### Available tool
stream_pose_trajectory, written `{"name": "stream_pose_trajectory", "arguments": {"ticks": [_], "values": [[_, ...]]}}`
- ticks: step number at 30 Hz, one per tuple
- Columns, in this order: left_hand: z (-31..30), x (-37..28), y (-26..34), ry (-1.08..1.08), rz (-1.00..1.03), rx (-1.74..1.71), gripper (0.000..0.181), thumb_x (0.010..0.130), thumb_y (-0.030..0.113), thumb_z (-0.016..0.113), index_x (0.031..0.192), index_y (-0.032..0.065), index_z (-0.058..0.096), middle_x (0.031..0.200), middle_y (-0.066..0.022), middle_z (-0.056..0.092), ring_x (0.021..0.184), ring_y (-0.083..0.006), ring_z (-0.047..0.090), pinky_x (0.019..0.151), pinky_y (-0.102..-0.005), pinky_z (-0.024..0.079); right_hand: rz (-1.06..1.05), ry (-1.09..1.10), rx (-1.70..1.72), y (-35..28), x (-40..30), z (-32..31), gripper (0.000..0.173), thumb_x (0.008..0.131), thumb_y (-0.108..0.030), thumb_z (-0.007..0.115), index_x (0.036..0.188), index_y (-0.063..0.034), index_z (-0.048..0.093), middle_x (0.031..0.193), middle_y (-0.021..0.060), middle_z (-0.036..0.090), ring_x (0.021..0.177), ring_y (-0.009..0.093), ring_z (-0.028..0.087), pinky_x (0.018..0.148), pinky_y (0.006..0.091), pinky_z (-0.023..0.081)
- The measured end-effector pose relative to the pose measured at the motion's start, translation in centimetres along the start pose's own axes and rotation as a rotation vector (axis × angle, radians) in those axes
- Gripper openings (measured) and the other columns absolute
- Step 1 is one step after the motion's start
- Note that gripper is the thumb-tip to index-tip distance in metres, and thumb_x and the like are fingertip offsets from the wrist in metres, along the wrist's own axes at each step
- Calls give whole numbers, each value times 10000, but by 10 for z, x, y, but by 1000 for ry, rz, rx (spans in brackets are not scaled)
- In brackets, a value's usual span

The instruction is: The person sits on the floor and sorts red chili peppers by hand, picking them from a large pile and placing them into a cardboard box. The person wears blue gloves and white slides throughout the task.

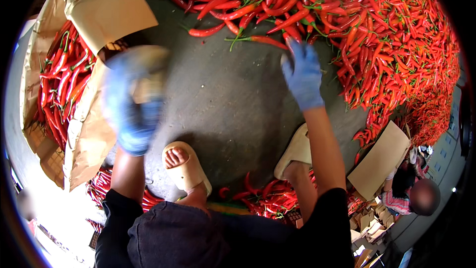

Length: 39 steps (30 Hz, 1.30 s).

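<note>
Both my hands wear blue gloves with pale fingertips. My left hand is blurred beside the near side of a container lined with brown paper; whether its fingers hold anything is unclear. Red chili peppers lie inside the container, and one paper flap folds over its far end. My right hand reaches to the edge of a large pile of red chili peppers, thumb apart from the fingers. Its fingertips touch or nearly touch a loose chili pepper on the dark floor.
More red chili peppers lie behind my sandals. At right, a person in a striped sleeve is beside a sheet of brown cardboard. Stacked brown paper or cardboard pieces are nearby. Another person shows faintly at far left.
</note>
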<state>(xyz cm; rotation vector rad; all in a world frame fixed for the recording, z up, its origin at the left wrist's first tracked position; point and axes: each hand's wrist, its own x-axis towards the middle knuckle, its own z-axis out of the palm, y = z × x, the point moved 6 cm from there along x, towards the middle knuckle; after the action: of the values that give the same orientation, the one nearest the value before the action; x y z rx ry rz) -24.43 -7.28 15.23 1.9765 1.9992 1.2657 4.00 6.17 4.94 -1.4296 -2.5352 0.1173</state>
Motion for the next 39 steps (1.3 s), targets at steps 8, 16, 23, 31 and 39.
{"name": "stream_pose_trajectory", "arguments": {"ticks": [8, 16, 23, 31, 39], "values": [[238, 11, 4, -681, 256, 362, 351, 767, 178, 579, 1112, 131, 539, 1107, -92, 541, 951, -271, 554, 780, -363, 463, 206, 151, -99, 13, 51, 63, 259, 840, -362, 536, 1036, -198, 574, 990, 165, 494, 889, 356, 503, 744, 480, 434], [192, -67, 3, -1063, 142, 137, 223, 732, 117, 550, 954, 91, 537, 897, -95, 586, 832, -295, 589, 705, -388, 470, 717, -69, 1113, 75, -63, 68, 134, 844, -70, 523, 956, -96, 591, 897, 21, 616, 812, 113, 578, 689, 236, 472], [145, -150, -52, -785, -871, -582, 149, 767, 103, 534, 904, 77, 483, 673, -7, 475, 532, -147, 473, 511, -274, 378, 573, -454, 228, 96, -56, 24, 222, 827, -120, 509, 1047, -97, 491, 892, 127, 596, 796, 237, 600, 707, 370, 469], [166, -161, -12, -722, -1488, -1326, 260, 857, 272, 580, 1039, 104, 500, 667, 17, 436, 502, -80, 403, 453, -232, 334, 634, -453, 204, 29, -58, 63, 492, 818, -369, 500, 1198, -76, 385, 980, 250, 603, 882, 421, 583, 804, 466, 452], [124, -96, -4, -420, -243, 37, 340, 883, 246, 560, 1154, 48, 505, 926, -108, 574, 758, -181, 592, 706, -306, 482, 540, -309, 123, 31, -88, 61, 532, 787, -374, 626, 1188, -88, 426, 1206, 171, 471, 982, 374, 562, 835, 461, 454]]}}
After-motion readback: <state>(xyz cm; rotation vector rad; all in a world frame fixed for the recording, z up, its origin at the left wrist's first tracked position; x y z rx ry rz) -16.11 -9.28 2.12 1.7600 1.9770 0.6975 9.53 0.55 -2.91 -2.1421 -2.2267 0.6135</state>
